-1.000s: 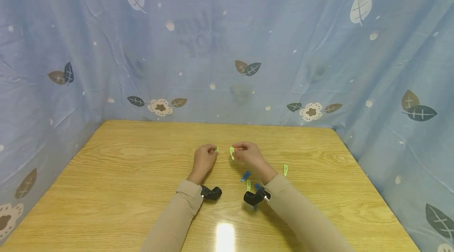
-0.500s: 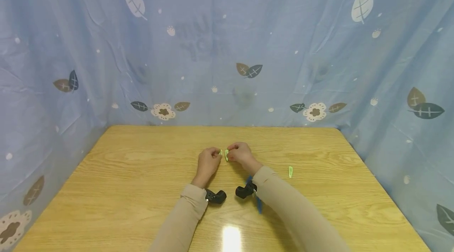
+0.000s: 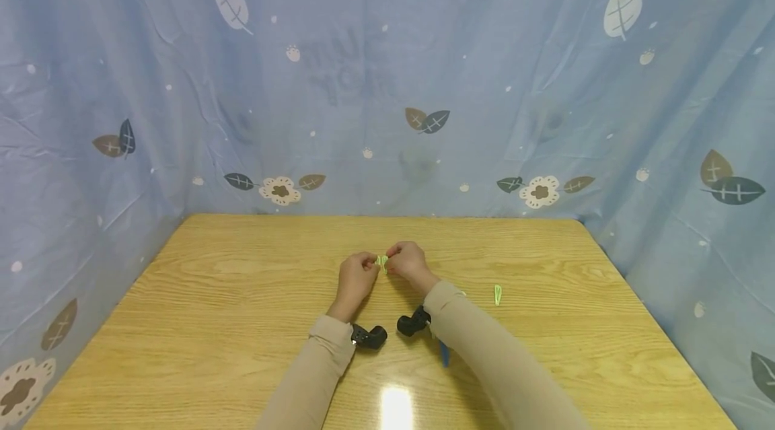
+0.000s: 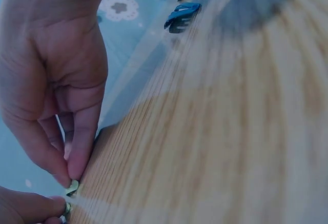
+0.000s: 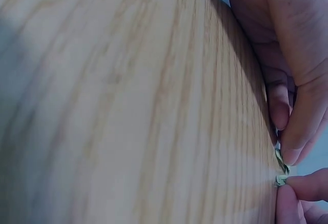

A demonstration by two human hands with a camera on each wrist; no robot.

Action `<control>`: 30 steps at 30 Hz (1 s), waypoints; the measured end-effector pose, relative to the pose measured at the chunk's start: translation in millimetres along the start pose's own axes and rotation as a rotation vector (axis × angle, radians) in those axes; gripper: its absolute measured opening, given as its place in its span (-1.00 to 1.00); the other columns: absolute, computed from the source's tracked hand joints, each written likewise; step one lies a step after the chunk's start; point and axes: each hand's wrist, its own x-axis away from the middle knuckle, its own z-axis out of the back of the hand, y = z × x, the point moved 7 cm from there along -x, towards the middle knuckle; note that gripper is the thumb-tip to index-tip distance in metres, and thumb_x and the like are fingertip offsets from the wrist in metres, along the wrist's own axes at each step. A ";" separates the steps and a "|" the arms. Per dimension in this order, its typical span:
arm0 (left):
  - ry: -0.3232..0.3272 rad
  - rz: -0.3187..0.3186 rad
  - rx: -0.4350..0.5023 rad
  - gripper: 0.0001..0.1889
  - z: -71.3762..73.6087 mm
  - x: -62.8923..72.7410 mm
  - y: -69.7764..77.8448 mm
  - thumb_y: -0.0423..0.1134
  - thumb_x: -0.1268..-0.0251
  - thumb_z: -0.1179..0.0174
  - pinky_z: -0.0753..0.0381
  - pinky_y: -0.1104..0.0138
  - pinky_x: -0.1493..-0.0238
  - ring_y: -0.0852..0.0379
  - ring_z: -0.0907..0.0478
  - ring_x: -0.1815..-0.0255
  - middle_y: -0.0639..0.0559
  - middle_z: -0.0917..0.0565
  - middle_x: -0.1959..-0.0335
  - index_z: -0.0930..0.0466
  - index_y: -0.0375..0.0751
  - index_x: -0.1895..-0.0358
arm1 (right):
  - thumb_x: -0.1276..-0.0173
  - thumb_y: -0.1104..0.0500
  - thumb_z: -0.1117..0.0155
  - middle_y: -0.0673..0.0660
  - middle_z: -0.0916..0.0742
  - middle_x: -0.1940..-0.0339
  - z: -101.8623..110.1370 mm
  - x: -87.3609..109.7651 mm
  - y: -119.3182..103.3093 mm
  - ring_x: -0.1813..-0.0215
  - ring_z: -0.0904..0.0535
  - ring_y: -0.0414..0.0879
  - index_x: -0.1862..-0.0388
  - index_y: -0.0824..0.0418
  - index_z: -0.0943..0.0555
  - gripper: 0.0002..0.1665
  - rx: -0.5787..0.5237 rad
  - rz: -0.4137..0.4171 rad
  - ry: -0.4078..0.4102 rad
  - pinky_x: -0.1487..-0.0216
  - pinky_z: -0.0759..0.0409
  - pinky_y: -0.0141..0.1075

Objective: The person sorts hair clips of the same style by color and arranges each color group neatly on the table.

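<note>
Two pale green snap hair clips stand side by side over the middle of the table. The one on the left, a green hair clip point(image 3: 378, 260), is pinched in the fingertips of my left hand point(image 3: 356, 279). Its neighbour, another green hair clip point(image 3: 385, 265), is pinched between the thumb and fingers of my right hand point(image 3: 409, 261). Only a narrow gap shows between the clips. From the left wrist, the right hand's clip point(image 4: 72, 187) appears close over the wood. Fingers cover much of both clips.
A further green hair clip point(image 3: 498, 295) lies on the wooden table point(image 3: 242, 295) to the right. A blue hair clip point(image 3: 445, 354) pokes out beside my right sleeve, which hides other clips. A patterned curtain point(image 3: 339, 120) hangs behind the table's far edge.
My right hand has moved left with its hair clip, bringing it close to the one in my left hand. The right sleeve now covers clips that showed earlier. The head view has shifted slightly.
</note>
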 end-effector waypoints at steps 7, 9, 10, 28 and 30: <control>0.017 -0.013 -0.016 -0.84 2.6 1.2 2.5 -0.43 -0.11 -0.27 -0.50 0.32 0.39 0.13 -0.51 0.44 -0.07 -0.62 0.46 -0.69 -0.38 0.21 | -0.14 0.43 -0.25 0.23 -0.67 0.32 -0.3 1.5 -2.3 0.42 -0.65 -0.07 0.26 0.36 -0.62 -0.84 0.073 -0.003 0.044 0.38 -0.64 -0.30; 0.021 -0.014 -0.025 -0.84 3.0 1.0 3.0 -0.43 -0.11 -0.27 -0.50 0.32 0.39 0.12 -0.51 0.43 -0.08 -0.63 0.46 -0.69 -0.38 0.21 | -0.13 0.43 -0.25 0.23 -0.68 0.33 -0.5 1.9 -3.1 0.43 -0.65 -0.09 0.27 0.36 -0.62 -0.84 0.094 -0.005 0.057 0.39 -0.63 -0.31; 0.023 -0.014 -0.030 -0.83 3.0 0.9 3.1 -0.42 -0.11 -0.26 -0.50 0.32 0.39 0.12 -0.51 0.43 -0.08 -0.63 0.46 -0.69 -0.37 0.21 | -0.13 0.43 -0.25 0.23 -0.68 0.34 -0.5 2.3 -3.6 0.44 -0.64 -0.09 0.27 0.36 -0.62 -0.84 0.103 -0.004 0.062 0.40 -0.62 -0.31; 0.008 0.009 -0.013 -0.83 0.8 0.4 2.6 -0.43 -0.12 -0.26 -0.52 0.33 0.36 0.12 -0.52 0.41 -0.08 -0.63 0.44 -0.68 -0.38 0.20 | -0.24 0.34 -0.22 0.31 -0.64 0.09 11.4 8.0 10.8 0.19 -0.68 0.07 0.06 0.43 -0.56 -0.72 -0.149 -0.016 0.006 0.17 -0.66 -0.23; 0.009 0.005 -0.015 -0.82 0.7 0.2 2.7 -0.42 -0.12 -0.27 -0.52 0.33 0.36 0.12 -0.52 0.41 -0.08 -0.62 0.44 -0.68 -0.38 0.19 | -0.26 0.31 -0.22 0.29 -0.64 0.07 14.8 8.9 12.6 0.17 -0.67 0.05 0.02 0.41 -0.56 -0.68 -0.155 -0.012 -0.019 0.15 -0.65 -0.23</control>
